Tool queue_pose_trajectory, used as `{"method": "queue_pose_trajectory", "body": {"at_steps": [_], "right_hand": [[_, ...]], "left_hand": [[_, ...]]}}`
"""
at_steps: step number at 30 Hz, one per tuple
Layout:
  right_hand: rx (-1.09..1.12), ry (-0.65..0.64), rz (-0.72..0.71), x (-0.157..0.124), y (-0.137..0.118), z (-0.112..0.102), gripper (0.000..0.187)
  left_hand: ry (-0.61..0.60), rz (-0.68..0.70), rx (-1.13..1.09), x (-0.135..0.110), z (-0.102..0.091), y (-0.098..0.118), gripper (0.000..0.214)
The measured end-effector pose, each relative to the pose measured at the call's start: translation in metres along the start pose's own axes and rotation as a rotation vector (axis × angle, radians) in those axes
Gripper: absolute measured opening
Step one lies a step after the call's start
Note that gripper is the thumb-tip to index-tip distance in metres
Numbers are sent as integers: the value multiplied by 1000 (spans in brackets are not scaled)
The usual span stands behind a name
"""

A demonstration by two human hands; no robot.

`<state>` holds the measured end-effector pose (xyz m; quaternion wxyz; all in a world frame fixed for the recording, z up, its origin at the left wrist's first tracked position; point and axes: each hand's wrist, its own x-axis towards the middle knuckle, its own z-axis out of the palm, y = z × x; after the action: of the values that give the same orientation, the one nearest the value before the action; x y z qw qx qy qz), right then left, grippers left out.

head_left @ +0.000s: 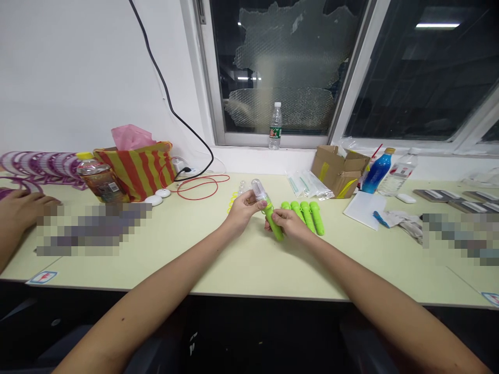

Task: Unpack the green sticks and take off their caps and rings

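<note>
Both my hands meet over the middle of the pale green table (249, 265). My left hand (245, 209) pinches the clear plastic cap (259, 190) at the top of a green handle (275, 224). My right hand (287, 223) is closed around the lower part of that same green handle. Just right of my right hand, three more green handles (307, 214) lie side by side on the table. Small clear and yellow parts (236, 196) lie behind my left hand.
A striped red-and-yellow bag (137, 167), a tea bottle (98, 179), a red wire loop (197, 186) and a black cable lie at left. Another person's hand (18, 209) rests far left. A cardboard box (338, 169), bottles (377, 170) and paper sit at right.
</note>
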<state>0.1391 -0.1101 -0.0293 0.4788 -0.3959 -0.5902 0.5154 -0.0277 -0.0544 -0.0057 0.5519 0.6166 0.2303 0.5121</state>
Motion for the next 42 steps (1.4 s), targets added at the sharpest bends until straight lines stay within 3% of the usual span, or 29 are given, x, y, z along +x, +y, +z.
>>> {"method": "queue_pose_trajectory", "body": {"at_steps": [5,11,13,17,26,31,33,36,39,42], "right_hand": [[10,20,36,2,4,2,37],[-535,359,-264,-5,-4,13,30],[-606,381,-308,-7,-5,14,30],[-430,261,-241,-7,-4,13,35],[463,-261,252,-9,-12,5,31],[614,-450,363,-9,-10,-2,32],[537,-393,305,-7,-10,0,33],[233,-116,94,-2,-9,9,32],[-240,214,-135,0,-5,17,32],[-576,382,-237,-2,-2,20,28]], "left_hand": [[22,-12,-2,0,0,-2,38],[83,-8,-40,-2,7,-3,42],[52,-7,-64,-2,8,-3,42],[-3,-3,-91,-3,7,-2,42],[-93,-18,-200,-3,9,7,36],[-229,-93,-321,-8,10,16,39],[-231,-117,-332,-8,10,21,42],[-135,-119,-360,-1,13,31,45],[62,-114,-440,13,28,43,41],[285,-151,-408,30,51,49,42]]}}
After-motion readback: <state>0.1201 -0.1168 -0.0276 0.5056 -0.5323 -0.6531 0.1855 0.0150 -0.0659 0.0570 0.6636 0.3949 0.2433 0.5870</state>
